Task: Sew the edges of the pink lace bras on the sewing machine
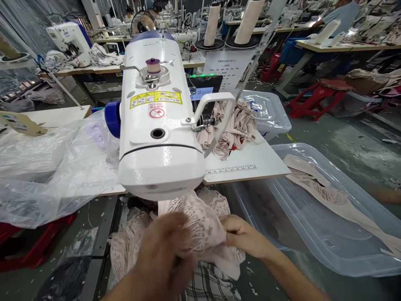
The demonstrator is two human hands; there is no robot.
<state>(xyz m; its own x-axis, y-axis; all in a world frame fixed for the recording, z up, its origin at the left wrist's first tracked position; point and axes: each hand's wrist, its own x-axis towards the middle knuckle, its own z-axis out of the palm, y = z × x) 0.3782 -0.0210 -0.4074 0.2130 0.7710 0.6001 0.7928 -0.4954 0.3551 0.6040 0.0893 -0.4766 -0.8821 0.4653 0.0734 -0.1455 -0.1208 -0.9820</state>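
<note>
A pale pink lace garment piece (pixel 205 228) hangs below the rounded head of a white sewing machine (pixel 161 167). My right hand (pixel 242 236) pinches its right edge between thumb and fingers. Over the left side of the lace is my left hand (pixel 166 251), smeared by motion, so its grip on the cloth cannot be made out. More pink lace (pixel 128 244) bunches at the left, behind and beside that hand. Black-and-white checked cloth (pixel 209 282) shows beneath the lace at the bottom.
Right of the machine, beige fabric strips (pixel 233 125) heap on the white tabletop (pixel 250 161). A clear plastic bin (pixel 313 234) holding a long pink piece stands beside it. Plastic sheeting (pixel 62 159) covers the left table. Two thread cones (pixel 213 25) stand behind.
</note>
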